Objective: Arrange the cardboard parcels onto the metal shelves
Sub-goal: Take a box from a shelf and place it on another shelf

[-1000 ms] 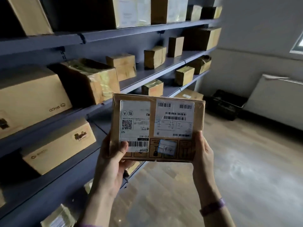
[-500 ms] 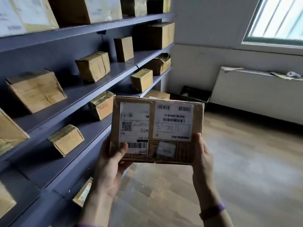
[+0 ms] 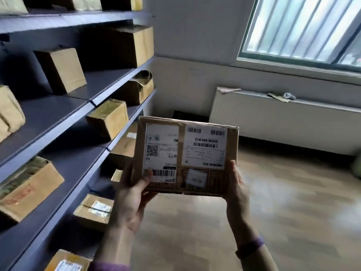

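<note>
I hold a flat cardboard parcel (image 3: 186, 155) with two white shipping labels in front of me, label side up. My left hand (image 3: 132, 194) grips its lower left corner, thumb on the barcode label. Its lower right edge sits in the grip of my right hand (image 3: 237, 184). The dark metal shelves (image 3: 64, 114) run along the left, several tiers high, with several cardboard parcels spaced along them, such as one (image 3: 109, 118) just left of the held parcel. The held parcel is beside the shelf front, apart from it.
A white radiator (image 3: 283, 122) stands under a barred window (image 3: 302, 28) on the far wall. Wooden floor (image 3: 283, 202) stretches to the right. More parcels (image 3: 93, 210) lie on the low shelves by my left arm. A dark crate (image 3: 185, 115) sits in the far corner.
The view has swung right along the shelves toward the window wall. The parcel stays in both hands, held about the same way.
</note>
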Demonstrator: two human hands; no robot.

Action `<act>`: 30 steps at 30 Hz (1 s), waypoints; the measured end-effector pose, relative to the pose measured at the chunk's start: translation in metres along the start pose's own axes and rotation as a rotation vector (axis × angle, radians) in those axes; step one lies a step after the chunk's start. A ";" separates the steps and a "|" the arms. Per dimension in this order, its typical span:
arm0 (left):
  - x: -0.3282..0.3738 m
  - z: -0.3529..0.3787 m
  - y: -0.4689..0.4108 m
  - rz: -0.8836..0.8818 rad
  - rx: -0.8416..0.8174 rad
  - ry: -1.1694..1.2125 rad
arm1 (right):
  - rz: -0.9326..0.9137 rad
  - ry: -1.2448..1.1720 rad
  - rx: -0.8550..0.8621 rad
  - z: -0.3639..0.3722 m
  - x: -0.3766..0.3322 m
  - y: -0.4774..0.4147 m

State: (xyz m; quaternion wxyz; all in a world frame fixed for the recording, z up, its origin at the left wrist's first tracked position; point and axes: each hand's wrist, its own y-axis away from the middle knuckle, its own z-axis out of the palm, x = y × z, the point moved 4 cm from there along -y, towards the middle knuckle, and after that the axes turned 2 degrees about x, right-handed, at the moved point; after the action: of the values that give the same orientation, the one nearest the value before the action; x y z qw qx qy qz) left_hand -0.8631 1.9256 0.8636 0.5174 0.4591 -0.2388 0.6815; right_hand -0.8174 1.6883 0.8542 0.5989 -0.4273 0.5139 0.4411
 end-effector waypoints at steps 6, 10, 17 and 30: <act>0.007 0.048 -0.122 -0.043 -0.018 -0.042 | 0.012 -0.010 0.033 0.032 0.005 -0.115; -0.003 0.083 -0.195 -0.069 -0.061 -0.060 | 0.022 -0.047 0.078 0.039 0.018 -0.188; -0.039 0.156 -0.340 -0.093 -0.113 -0.093 | 0.042 -0.084 0.124 0.050 0.055 -0.348; -0.067 0.324 -0.616 -0.137 0.005 -0.007 | 0.059 -0.134 0.093 0.085 0.071 -0.683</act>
State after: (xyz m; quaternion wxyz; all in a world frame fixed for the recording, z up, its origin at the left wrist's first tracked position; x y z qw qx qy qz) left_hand -0.1679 1.8496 0.8638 0.5607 0.4782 -0.2069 0.6436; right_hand -0.1301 1.6093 0.8323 0.6380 -0.3533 0.5049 0.4618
